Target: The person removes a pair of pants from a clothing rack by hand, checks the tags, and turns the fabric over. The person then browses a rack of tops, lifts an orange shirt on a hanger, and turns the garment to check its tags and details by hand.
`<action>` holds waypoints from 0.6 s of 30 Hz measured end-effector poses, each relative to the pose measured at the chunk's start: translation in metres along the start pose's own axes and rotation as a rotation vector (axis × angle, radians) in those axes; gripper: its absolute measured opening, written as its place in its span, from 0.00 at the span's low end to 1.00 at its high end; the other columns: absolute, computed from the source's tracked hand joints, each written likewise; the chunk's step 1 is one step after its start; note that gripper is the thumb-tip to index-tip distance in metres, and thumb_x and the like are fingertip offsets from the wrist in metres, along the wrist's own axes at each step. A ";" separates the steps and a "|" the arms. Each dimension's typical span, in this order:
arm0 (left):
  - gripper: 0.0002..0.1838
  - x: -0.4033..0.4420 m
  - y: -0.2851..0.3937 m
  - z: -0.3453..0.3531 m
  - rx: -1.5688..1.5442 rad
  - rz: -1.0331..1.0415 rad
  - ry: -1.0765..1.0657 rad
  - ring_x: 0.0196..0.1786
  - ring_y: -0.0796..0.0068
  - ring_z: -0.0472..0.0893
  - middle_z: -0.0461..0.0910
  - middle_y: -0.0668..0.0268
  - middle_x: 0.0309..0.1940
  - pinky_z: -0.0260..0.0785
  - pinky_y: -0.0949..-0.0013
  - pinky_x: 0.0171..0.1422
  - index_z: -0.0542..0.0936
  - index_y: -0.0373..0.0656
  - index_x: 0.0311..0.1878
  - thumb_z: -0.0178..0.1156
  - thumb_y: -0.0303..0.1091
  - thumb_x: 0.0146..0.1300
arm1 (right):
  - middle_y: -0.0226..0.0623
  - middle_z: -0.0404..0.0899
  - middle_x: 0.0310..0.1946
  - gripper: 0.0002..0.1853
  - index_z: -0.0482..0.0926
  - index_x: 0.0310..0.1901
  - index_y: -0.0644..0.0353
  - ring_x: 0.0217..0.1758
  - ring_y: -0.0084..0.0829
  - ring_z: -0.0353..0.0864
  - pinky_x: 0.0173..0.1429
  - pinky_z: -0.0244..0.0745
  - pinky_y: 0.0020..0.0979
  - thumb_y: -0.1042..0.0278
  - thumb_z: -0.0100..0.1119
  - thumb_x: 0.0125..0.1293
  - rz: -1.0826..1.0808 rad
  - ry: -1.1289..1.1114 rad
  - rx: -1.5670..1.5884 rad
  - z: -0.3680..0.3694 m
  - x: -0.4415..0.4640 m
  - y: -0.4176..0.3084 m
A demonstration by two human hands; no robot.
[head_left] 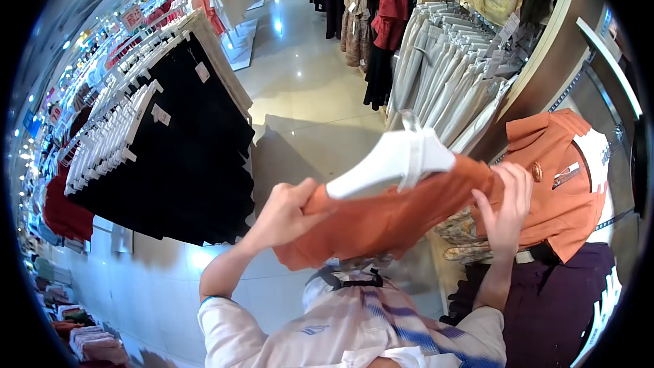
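An orange top [381,221] hangs on a white hanger [381,157] in front of my chest, its hook pointing up and away from me. My left hand [289,211] is closed on the left shoulder of the top, thumb and fingers pinching the fabric. At the other shoulder, my right hand [507,208] grips the cloth between thumb and fingers. Clear loops, a little blurred, run over the middle of the hanger. To the right, near my right hand, a similar orange top [555,170] with a round brooch-like ornament and a tag is on display.
Black garments [184,143] hang from white hangers on a rack at the left. Pale trousers [443,68] line a rail ahead on the right, beside a wooden panel [545,48]. Dark purple trousers [552,307] hang below the displayed top. A shiny tiled aisle [300,82] leads forward.
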State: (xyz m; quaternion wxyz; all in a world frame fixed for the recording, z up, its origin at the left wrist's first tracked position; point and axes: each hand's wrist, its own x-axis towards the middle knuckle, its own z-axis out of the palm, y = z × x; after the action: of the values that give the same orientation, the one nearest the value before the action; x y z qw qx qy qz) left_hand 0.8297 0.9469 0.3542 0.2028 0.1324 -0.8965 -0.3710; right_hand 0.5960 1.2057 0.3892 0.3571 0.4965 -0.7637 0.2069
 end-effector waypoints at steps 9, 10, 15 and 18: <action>0.15 0.026 -0.010 0.043 -0.041 -0.158 0.243 0.23 0.47 0.75 0.72 0.50 0.16 0.66 0.58 0.27 0.68 0.35 0.29 0.66 0.29 0.49 | 0.48 0.65 0.62 0.36 0.51 0.70 0.66 0.62 0.34 0.72 0.58 0.74 0.32 0.66 0.60 0.66 0.524 -0.548 1.669 0.085 0.002 -0.068; 0.15 0.026 -0.013 0.052 0.033 -0.106 0.287 0.25 0.47 0.78 0.73 0.50 0.17 0.68 0.55 0.28 0.67 0.36 0.29 0.65 0.28 0.47 | 0.48 0.62 0.65 0.40 0.46 0.72 0.65 0.65 0.34 0.69 0.61 0.72 0.32 0.66 0.60 0.67 0.662 -0.510 1.868 0.095 0.006 -0.072; 0.15 0.023 0.007 0.116 0.317 -0.067 0.391 0.26 0.51 0.80 0.78 0.54 0.27 0.71 0.54 0.27 0.69 0.39 0.37 0.63 0.33 0.52 | 0.37 0.66 0.51 0.29 0.57 0.59 0.65 0.54 0.25 0.70 0.57 0.70 0.30 0.69 0.64 0.63 0.651 -0.305 1.879 0.107 0.024 -0.107; 0.17 0.026 0.020 0.141 0.444 0.035 0.477 0.21 0.60 0.77 0.72 0.58 0.28 0.70 0.62 0.22 0.68 0.35 0.38 0.64 0.33 0.51 | 0.36 0.69 0.46 0.26 0.61 0.56 0.67 0.50 0.22 0.71 0.52 0.70 0.27 0.72 0.63 0.61 0.631 -0.200 1.630 0.135 0.021 -0.104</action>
State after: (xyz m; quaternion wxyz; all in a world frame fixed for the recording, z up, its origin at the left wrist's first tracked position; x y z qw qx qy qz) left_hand 0.7396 1.0370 0.2849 0.3796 0.2412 -0.8849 -0.1212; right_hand 0.6389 1.0590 0.3122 -0.2508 0.3785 -0.5074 0.7323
